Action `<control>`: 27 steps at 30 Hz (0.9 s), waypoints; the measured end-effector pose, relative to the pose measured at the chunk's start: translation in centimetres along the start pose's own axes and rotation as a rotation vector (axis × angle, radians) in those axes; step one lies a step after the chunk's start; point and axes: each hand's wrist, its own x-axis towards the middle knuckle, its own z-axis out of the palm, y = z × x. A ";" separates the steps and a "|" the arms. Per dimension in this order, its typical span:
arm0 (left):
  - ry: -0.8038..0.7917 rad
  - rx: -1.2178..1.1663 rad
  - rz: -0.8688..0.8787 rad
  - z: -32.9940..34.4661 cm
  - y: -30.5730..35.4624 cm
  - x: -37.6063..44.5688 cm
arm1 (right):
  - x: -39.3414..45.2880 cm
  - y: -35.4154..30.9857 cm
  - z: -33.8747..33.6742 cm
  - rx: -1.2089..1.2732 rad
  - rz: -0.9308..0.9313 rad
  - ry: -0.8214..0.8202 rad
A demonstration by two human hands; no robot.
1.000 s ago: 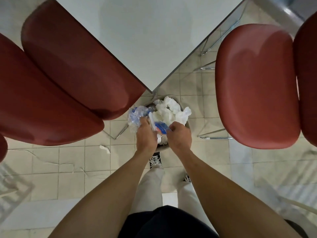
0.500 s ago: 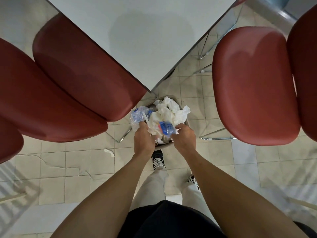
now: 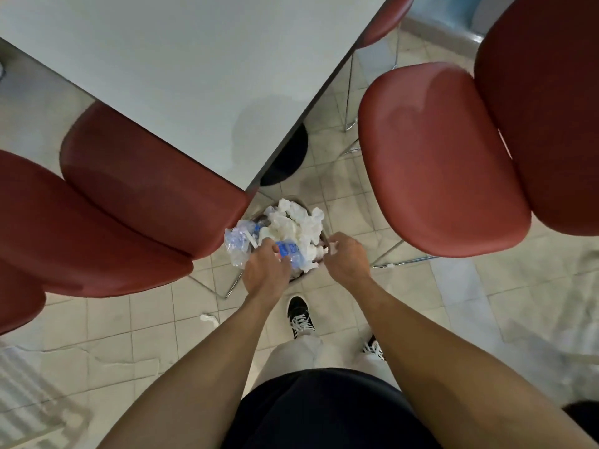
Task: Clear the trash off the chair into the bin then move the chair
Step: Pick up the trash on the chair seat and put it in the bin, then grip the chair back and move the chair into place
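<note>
A small bin (image 3: 299, 277) stands on the tiled floor below the table corner, heaped with white tissues (image 3: 293, 222) and a crushed clear plastic bottle (image 3: 238, 244) that hangs over its left rim. My left hand (image 3: 265, 265) is at the bin's near-left edge, fingers curled over a blue-labelled bottle (image 3: 290, 249). At the near-right rim, my right hand (image 3: 346, 254) pinches a bit of white tissue. The red chair (image 3: 434, 157) on the right has a bare seat. Another red chair (image 3: 146, 183) is tucked under the table on the left.
The grey table (image 3: 194, 76) overhangs the bin's far side. A tissue scrap (image 3: 209, 319) lies on the floor left of my shoes (image 3: 299, 315). Chrome chair legs (image 3: 402, 260) flank the bin on both sides. More red seats fill the far left and far right.
The blue-labelled bottle has gone from my right hand into the bin, and my left hand now covers it. My right hand has shifted right to the rim. The view has tilted up.
</note>
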 end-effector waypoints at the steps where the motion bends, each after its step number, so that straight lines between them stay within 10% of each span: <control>1: 0.007 -0.001 0.020 0.1 0.7 -0.3 | -0.1 0.4 -0.8 0.005 -0.007 0.009; 27: -0.099 -0.034 0.721 13.5 30.9 -16.5 | -5.5 21.6 -30.8 0.093 -0.075 0.328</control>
